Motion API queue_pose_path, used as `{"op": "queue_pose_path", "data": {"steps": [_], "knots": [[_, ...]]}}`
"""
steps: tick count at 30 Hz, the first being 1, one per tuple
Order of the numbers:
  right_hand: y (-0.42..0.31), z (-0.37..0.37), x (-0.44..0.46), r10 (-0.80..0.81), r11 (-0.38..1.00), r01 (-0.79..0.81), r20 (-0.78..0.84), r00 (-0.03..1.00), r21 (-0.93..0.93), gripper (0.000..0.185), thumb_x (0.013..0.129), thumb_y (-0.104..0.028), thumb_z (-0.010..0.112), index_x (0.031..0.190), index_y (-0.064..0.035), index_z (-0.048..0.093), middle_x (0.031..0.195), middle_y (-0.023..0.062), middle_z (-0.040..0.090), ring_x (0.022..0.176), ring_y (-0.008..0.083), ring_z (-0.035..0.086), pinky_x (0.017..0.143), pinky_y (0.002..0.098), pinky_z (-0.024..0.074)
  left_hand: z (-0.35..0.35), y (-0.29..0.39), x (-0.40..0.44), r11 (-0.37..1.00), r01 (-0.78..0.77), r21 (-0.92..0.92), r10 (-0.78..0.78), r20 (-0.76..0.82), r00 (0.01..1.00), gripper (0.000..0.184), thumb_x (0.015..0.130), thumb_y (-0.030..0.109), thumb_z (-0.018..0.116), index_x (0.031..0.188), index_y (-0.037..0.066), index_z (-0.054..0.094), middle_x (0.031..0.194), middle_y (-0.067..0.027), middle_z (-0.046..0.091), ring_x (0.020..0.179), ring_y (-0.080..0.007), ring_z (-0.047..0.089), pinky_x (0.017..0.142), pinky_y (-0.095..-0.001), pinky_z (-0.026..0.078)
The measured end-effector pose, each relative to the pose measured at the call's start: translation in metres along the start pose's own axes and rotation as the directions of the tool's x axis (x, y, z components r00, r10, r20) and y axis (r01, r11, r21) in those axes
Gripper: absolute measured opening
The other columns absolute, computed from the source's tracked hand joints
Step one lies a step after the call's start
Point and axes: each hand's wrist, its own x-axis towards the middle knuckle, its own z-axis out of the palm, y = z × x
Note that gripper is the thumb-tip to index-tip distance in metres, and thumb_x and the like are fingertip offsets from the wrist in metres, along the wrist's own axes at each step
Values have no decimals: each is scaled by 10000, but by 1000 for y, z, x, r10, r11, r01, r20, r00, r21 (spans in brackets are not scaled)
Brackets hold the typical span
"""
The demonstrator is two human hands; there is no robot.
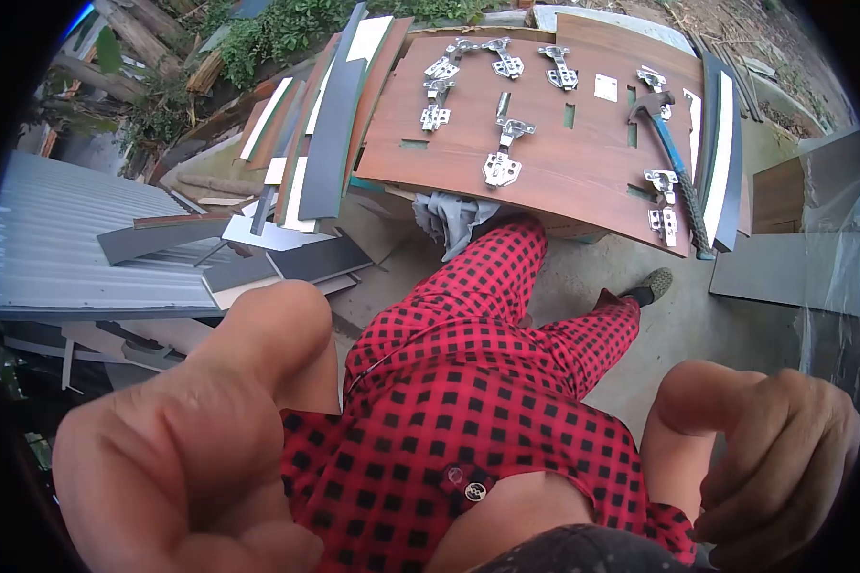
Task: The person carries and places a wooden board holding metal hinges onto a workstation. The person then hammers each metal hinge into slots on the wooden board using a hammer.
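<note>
Close to the camera at the lower left, my left hand (pixel 177 468) is raised with its fingers curled; anything inside them is hidden. My right hand (pixel 784 458) is raised at the lower right, its fingers bent in too, with their inner side out of sight. Neither hand touches the brown board (pixel 392 138) beyond my knees. Several metal hinges lie on that board, among them one near its front edge (pixel 503 164) and one at its right (pixel 661 205). A hammer (pixel 672 158) with a blue and black handle rests along the right side of the board.
Stacked board strips (pixel 339 143) lean left of the brown board. Offcuts (pixel 320 260) lie beside corrugated metal sheeting (pixel 76 229). A grey cloth (pixel 454 218) hangs under the board's front edge. At the right stands a grey panel (pixel 784 272) by plastic sheeting.
</note>
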Motion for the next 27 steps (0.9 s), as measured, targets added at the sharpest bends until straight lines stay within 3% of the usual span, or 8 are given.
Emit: {"op": "queue_pose_path", "data": {"steps": [2, 4, 11, 13, 16, 19, 25, 27], "knots": [[-5, 6, 3, -20, 997, 15, 63, 998, 73, 127, 769, 90, 607, 653, 57, 565, 530, 119, 565, 408, 175, 584, 328, 250, 463, -10, 7, 2, 990, -141, 24, 143, -94, 985, 151, 760, 166, 688, 671, 95, 589, 571, 41, 546, 444, -63, 447, 411, -216, 252], [-28, 24, -11, 32, 959, -111, -292, 956, -259, 58, 791, 54, 641, 789, 99, 605, 659, 181, 623, 462, 235, 618, 374, 285, 491, -12, 11, -15, 998, -59, -36, 56, -65, 996, 145, 746, 142, 701, 658, 89, 599, 560, 41, 534, 430, -59, 433, 407, -216, 244], [38, 55, -8, 453, 888, -437, 105, 885, -144, 93, 798, 45, 650, 878, 68, 609, 786, 278, 618, 556, 302, 644, 466, 367, 537, -20, 19, -41, 867, 446, -223, -322, 433, 842, 86, 761, 60, 639, 700, 1, 652, 633, -79, 567, 486, -135, 476, 418, -252, 257], [78, 135, 7, -129, 435, -783, -891, 435, -445, 240, 928, -156, 518, 782, 15, 598, 678, 157, 575, 478, 189, 495, 394, 302, 371, -31, 34, -45, 878, 415, -237, -300, 402, 865, 103, 776, 76, 624, 711, 0, 650, 652, -87, 578, 497, -144, 481, 424, -258, 266], [88, 94, 5, 374, 852, -464, -340, 863, -241, 272, 942, -177, 485, 756, 5, 563, 735, 200, 622, 516, 225, 552, 422, 339, 424, -44, 58, -50, 984, 166, 59, -176, 319, 931, 168, 827, 194, 636, 799, 33, 673, 693, -80, 594, 519, -179, 508, 453, -285, 309], [110, 66, 18, 398, 906, -354, 178, 900, -234, 156, 785, 10, 665, 912, 70, 598, 843, 294, 609, 565, 306, 644, 475, 353, 549, -53, 78, -55, 979, -13, 202, -12, 123, 992, 76, 814, 48, 598, 738, 44, 603, 756, -95, 630, 546, -201, 543, 443, -329, 376], [147, 84, 37, 362, 858, -247, 188, 913, -450, 270, 906, -209, 504, 746, 4, 549, 768, 208, 623, 520, 309, 568, 471, 410, 468, -94, 100, -56, 958, -138, 253, 84, 214, 973, 118, 814, 43, 584, 696, 31, 593, 722, -91, 609, 537, -187, 533, 439, -300, 349], [153, 86, 38, 354, 853, -241, 173, 919, -463, 251, 883, -202, 525, 745, 5, 550, 765, 201, 619, 515, 309, 566, 473, 414, 468, -103, 111, -42, 980, 159, 124, -193, 347, 918, 153, 833, 54, 570, 681, 45, 584, 702, -77, 590, 512, -157, 494, 425, -294, 306]]}}
